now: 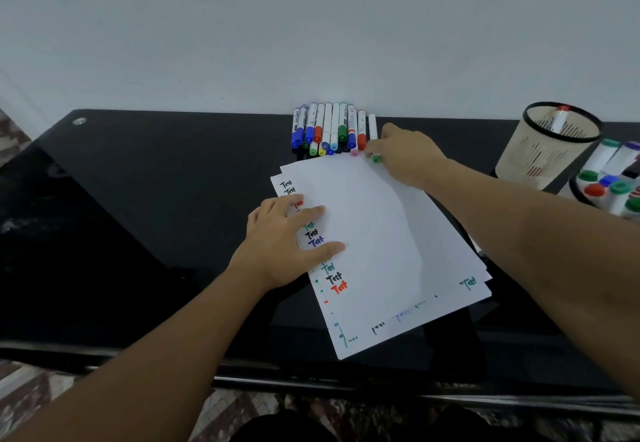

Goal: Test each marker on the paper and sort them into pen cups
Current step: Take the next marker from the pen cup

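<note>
A stack of white paper sheets lies on the black table, with "Test" written in several colours down its left edge. My left hand presses flat on that left edge, fingers spread. A row of several markers lies against the wall behind the paper. My right hand is at the right end of that row, fingers closed on a white marker with a green cap. A beige mesh pen cup at the right holds one red-capped marker. Another cup beside it holds several markers.
The black glass table runs left, and its front edge is near my body. The white wall stands directly behind the marker row. A patterned floor shows below the table edge.
</note>
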Motion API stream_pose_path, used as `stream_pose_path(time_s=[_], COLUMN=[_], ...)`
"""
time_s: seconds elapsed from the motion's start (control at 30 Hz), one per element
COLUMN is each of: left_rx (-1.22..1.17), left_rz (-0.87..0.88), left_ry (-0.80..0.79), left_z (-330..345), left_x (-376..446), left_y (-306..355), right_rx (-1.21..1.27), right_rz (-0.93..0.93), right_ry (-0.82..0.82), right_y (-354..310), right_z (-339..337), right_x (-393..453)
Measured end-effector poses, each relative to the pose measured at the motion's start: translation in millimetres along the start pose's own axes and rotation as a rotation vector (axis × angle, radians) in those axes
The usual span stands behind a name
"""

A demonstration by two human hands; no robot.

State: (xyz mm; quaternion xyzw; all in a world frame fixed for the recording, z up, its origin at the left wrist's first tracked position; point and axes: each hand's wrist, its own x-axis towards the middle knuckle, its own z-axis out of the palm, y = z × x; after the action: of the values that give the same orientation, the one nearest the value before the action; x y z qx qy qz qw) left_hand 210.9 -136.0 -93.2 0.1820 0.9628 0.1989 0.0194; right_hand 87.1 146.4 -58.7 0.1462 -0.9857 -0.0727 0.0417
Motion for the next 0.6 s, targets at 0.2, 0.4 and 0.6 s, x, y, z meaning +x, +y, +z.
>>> stream_pose_path(time_s=[0.2,0.4,0.6], left_rx=[-0.010,-0.060,-0.180], left_rz=[0.004,0.013,0.067], left_ry=[0.018,0.065,0.237], left_z=[-0.7,-1.2,3.1], left_x=[0.6,-0.1,-8.7], left_y=[-1.1,-0.2,-0.7], right_rx=[-0.178,0.113,0.361], right_rz=[-0.214,-0.278,-0.149], right_ry=[0.331,0.304,0.063], right_y=[5.0,-47.4,-97.2], right_z=[-1.6,-33.8,-25.8], right_x=[-4.8,-52.0,-106.8])
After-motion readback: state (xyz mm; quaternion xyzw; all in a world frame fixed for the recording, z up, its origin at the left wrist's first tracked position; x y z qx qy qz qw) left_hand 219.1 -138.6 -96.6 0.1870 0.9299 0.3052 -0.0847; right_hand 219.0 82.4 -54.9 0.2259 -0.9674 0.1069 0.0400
